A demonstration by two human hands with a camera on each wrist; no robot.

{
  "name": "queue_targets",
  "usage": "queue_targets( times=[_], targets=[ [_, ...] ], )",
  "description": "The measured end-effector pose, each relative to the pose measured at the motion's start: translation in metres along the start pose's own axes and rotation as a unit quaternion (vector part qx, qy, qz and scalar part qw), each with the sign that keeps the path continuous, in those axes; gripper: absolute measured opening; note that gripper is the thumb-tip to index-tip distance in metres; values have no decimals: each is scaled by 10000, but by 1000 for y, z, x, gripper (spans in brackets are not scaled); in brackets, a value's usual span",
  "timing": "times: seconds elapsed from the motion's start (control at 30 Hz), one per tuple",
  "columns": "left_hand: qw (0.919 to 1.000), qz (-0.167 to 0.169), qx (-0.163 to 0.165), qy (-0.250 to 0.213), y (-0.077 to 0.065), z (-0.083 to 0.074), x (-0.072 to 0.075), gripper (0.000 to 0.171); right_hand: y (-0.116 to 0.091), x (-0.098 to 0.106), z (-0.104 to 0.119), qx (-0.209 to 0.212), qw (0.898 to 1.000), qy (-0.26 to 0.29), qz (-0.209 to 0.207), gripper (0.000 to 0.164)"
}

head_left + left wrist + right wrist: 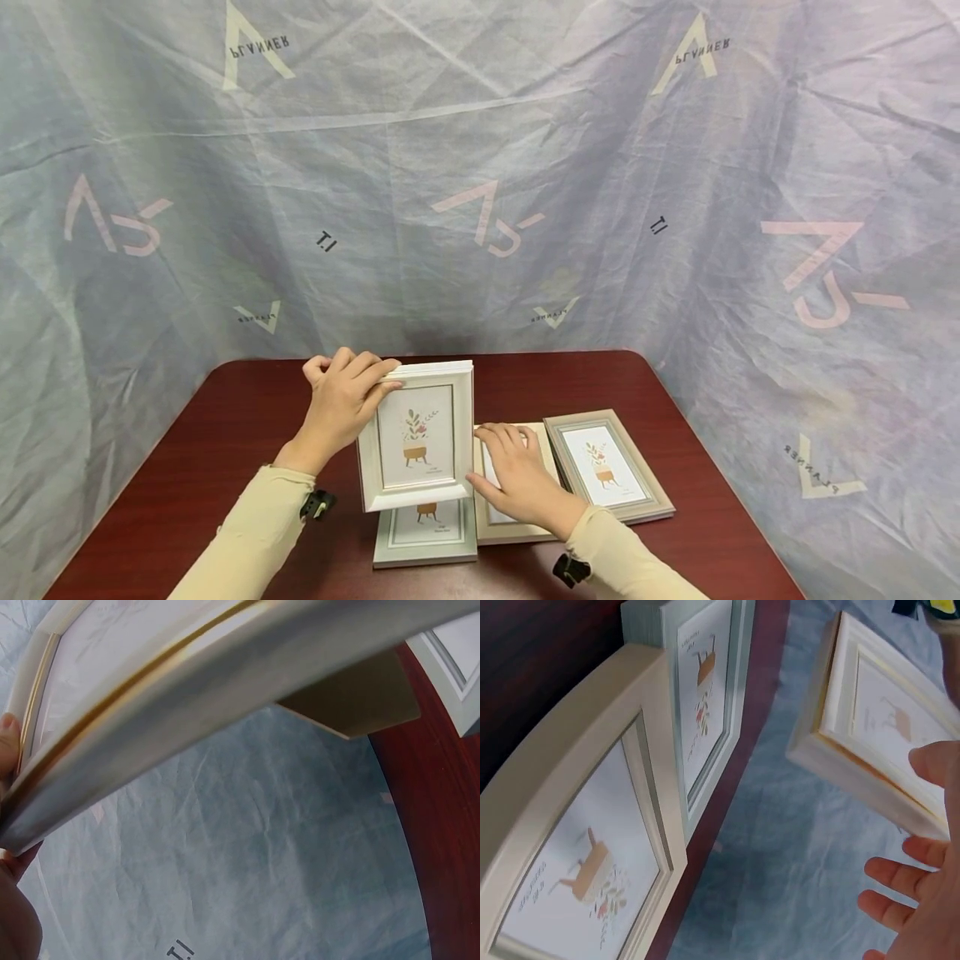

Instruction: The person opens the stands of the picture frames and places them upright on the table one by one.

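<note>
A white picture frame (416,437) with a plant print is held up above the table, its front facing the head camera. My left hand (337,404) grips it at the upper left corner, thumb on the front and fingers behind. In the left wrist view, a gold line runs along its inner edge and a brown stand flap (360,697) juts out behind. My right hand (521,475) is beside the frame's right edge with fingers loosely spread; in the right wrist view, the thumb overlaps the white frame (885,712). Under it lies a pale green frame (423,550), partly covered.
A cream frame (517,533) lies beside the green one, partly behind my right hand. Farther right rests a beige-grey frame (607,467), turned at an angle. All lie on a dark red table (247,450) with printed grey cloth (390,250) hanging around it.
</note>
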State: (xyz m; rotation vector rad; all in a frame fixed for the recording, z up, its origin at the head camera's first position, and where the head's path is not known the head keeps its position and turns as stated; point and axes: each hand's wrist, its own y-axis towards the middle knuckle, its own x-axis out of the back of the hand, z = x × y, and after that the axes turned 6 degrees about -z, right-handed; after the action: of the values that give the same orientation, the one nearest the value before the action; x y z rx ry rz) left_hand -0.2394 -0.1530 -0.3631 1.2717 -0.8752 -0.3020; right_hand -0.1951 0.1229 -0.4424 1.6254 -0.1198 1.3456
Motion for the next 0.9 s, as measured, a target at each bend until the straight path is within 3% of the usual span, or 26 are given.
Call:
queue_targets(
  times=[0.33,0.63,0.9],
  targets=[
    [10000,-10,67,-27,-1,-1,-4,36,2,-7,5,13,9996,179,-231,52],
    [10000,16,96,16,-4,4,-3,33,10,-13,10,-178,9996,183,-100,54],
    [9999,42,54,109,-9,17,1,34,23,-30,15,-96,9996,-279,-48,53]
  ],
)
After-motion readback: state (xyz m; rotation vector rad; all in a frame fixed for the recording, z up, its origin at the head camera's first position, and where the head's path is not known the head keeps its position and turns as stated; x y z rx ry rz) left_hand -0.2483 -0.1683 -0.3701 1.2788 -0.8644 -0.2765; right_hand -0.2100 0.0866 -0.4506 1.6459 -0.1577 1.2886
